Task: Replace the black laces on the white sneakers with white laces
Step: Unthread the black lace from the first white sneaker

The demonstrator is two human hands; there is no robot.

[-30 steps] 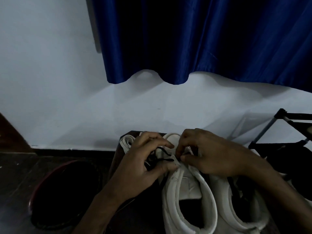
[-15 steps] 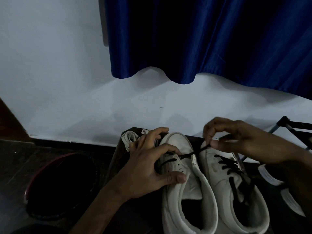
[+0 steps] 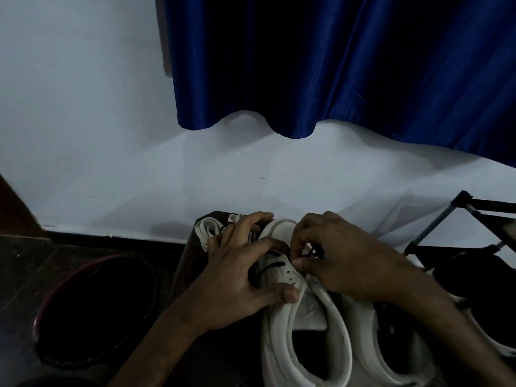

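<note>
Hands at the front of a white sneaker (image 3: 279,344), toe toward the wall, heel opening toward the camera, standing on a dark stool top (image 3: 191,261).

Left hand (image 3: 237,277): thumb pressed against the sneaker's side near the collar, index finger curled over the eyelet row, other fingers spread toward the toe. Sneaker gripped between thumb and fingers.

Right hand (image 3: 343,261): fingers curled tight, thumb and fingertips pinching the black lace (image 3: 272,266) at the upper eyelets. Two runs of black lace across the lower eyelets; a few eyelet holes nearer the tongue bare.

Second sneaker (image 3: 363,344) just beside the first on the right, side against side, its front hidden under the right wrist; lacing there impossible to tell.

White laces (image 3: 202,233) bundled at the far left corner of the stool top, just beyond the left fingertips, a thin black strand lying across them.

Behind: white wall (image 3: 83,107), blue curtain (image 3: 335,65) hanging over its upper part. Left of the stool, on dark floor, a round dark tub (image 3: 95,311) with a reddish rim. At the right edge, a black rack frame (image 3: 480,208).
</note>
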